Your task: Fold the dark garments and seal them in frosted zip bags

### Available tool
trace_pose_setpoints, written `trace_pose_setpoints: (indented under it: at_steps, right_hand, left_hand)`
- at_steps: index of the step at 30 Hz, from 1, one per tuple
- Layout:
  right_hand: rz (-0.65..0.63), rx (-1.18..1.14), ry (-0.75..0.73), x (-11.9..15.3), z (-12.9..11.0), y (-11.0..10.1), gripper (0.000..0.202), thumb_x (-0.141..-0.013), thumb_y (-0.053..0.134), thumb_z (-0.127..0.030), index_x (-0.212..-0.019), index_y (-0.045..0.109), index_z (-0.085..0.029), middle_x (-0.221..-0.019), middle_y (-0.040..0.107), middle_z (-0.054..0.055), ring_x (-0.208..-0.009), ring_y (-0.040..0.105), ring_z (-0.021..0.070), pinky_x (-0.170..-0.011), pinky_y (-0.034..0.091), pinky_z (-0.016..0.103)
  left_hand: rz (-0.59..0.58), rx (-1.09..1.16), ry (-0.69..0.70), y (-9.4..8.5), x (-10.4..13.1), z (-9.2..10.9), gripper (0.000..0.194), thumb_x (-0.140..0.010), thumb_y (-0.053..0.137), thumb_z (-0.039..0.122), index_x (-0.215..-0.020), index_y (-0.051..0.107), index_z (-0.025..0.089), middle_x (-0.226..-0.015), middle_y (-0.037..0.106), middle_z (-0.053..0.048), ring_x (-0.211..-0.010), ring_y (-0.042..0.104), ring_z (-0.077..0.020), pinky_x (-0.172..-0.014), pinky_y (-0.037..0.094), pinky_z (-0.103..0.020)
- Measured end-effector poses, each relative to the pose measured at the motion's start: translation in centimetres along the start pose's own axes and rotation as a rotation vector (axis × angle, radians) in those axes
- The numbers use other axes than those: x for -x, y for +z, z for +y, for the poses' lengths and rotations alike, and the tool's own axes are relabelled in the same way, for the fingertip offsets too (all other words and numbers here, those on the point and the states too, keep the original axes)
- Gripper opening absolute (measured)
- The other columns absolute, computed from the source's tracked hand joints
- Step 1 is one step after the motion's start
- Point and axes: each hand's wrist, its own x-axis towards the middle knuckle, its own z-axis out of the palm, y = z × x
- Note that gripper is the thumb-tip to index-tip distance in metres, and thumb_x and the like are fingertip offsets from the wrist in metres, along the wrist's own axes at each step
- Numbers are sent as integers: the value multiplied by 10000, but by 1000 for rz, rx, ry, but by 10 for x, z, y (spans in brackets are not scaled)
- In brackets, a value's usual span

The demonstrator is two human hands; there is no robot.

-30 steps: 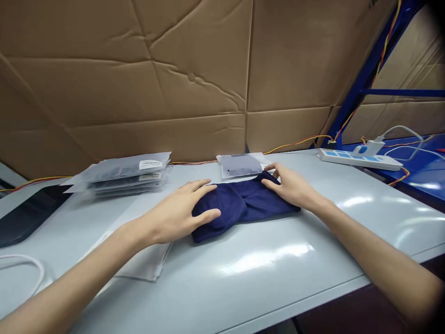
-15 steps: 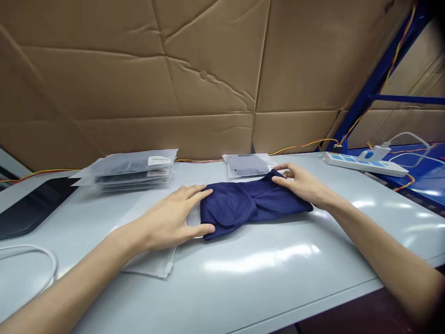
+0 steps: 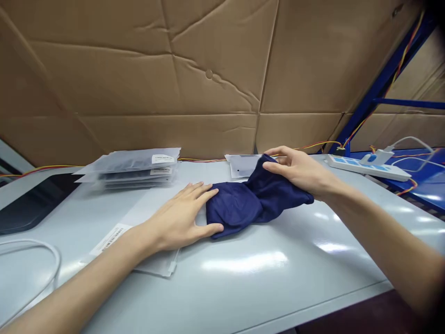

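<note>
A folded navy cloth band (image 3: 236, 208), gathered near its middle, lies on the table with its right part lifted. My right hand (image 3: 299, 171) pinches the upper edge of that raised part between thumb and fingers. At the other end, my left hand (image 3: 184, 215) is open, its thumb and fingers spread and their tips touching the cloth's left edge. Beneath my left hand and forearm is a frosted plastic bag (image 3: 160, 265) with a printed label, partly hidden by the arm.
Several filled frosted bags (image 3: 135, 163) are stacked at the back left, and another bag (image 3: 239, 164) lies behind the cloth. A black flat object (image 3: 38, 204) and a white cable (image 3: 52, 253) are on the left. A power strip (image 3: 368, 167) sits at the right, before a cardboard wall (image 3: 215, 93).
My right hand has raised the right part of the cloth band and drawn it slightly left, bunching the middle. My left hand stays at the left edge. The view has shifted slightly.
</note>
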Motion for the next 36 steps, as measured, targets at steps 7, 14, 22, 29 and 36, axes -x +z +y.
trace_pose_setpoints:
  at_steps: [7,14,22,29,36]
  right_hand:
    - [-109,77,-181,-3,-37,71,464,-869,635,-422,-1279,528,-233,-1036,714,50,-825,689,194,-692,524,305]
    - [-138,89,-331,0,-23,83,249,-962,514,-376,-1152,552,-219,-976,730,42,-819,681,182,-712,501,302]
    - [-248,528,-413,7,4,43,243,-958,468,-277,-882,697,-243,-958,750,45,-846,658,225,-724,448,338]
    - [-140,698,-233,11,11,17,309,-870,619,-460,-645,596,-249,-628,639,23,-583,564,195,-569,359,331]
    - [-134,563,-520,8,13,30,298,-865,591,-272,-1155,651,-240,-1230,668,84,-1135,599,281,-927,478,409]
  left_hand:
    - [47,139,-4,-2,0,5,881,-862,560,632,-1561,292,169,-1616,329,-149,-1493,280,-371,-1208,291,-542]
    - [44,216,-162,-17,6,-11,697,-849,477,277,-1526,332,191,-1574,417,-83,-1447,390,-288,-1181,359,-458]
    - [144,-20,-153,-8,0,1,550,-940,415,557,-1308,568,178,-1343,622,-115,-1275,526,-332,-1039,451,-484]
    - [48,-122,-243,-15,4,8,671,-833,424,773,-1152,638,223,-1266,631,-138,-1117,587,-385,-922,474,-536]
    - [30,53,-126,-7,9,0,457,-855,523,539,-1188,585,231,-1319,617,-112,-1173,600,-352,-950,497,-471]
